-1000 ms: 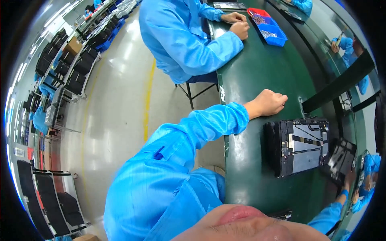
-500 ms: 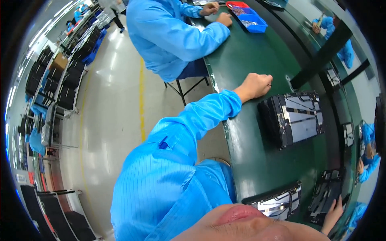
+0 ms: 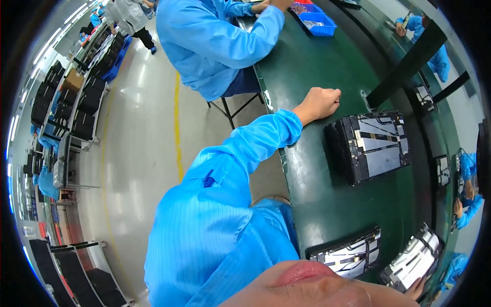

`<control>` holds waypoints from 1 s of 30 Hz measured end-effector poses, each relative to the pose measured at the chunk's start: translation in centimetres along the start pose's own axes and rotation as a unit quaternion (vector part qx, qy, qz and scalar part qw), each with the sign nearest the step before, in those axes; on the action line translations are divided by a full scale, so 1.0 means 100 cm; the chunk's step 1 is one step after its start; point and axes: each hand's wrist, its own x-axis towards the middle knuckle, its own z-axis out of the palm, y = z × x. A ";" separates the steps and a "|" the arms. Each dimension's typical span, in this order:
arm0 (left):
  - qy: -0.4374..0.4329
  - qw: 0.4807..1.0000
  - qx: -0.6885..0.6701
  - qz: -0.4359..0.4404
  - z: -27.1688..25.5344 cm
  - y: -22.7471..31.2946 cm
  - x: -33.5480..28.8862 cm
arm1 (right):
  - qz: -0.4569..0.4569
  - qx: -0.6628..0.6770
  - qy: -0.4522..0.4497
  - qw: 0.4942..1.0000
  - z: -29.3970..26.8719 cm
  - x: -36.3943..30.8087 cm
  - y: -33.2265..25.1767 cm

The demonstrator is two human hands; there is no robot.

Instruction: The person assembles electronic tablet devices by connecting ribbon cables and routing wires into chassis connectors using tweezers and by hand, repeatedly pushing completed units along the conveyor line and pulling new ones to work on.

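My left hand rests on the green table as a loose fist, with nothing visible in it. A dark band shows on one finger. Just beyond it stands a thick stack of opened tablet-like devices, black-framed with flat grey panels and dark strips. At the lower right, my right hand grips the near edge of another opened tablet-like device, tilted up; most of that hand is hidden by the device and my face. Beside it lies a similar opened device, partly covered by my face.
A co-worker in a blue smock sits at the table's far left part, near a blue parts tray of small pieces. A black post rises behind the stack. Carts with black items line the left aisle, where a person in white stands.
My right hand has raised and tilted the device, turning its bright panels toward the view. My left fist keeps its place on the table. The co-worker's hands have moved away from the tray.
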 end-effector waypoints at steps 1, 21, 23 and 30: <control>0.015 1.000 -0.016 0.006 -0.001 -0.001 0.001 | -0.114 0.128 0.096 0.980 0.006 -0.012 0.010; 0.062 0.994 -0.016 -0.087 -0.033 -0.043 -0.012 | 0.391 0.394 0.305 0.774 -0.018 -0.315 -0.041; 0.068 0.991 -0.028 -0.112 -0.021 -0.026 -0.017 | 0.378 0.442 0.264 0.770 -0.023 -0.317 -0.047; 0.153 0.979 -0.030 -0.129 -0.076 0.021 -0.048 | 0.427 0.362 0.226 0.797 -0.006 -0.350 0.000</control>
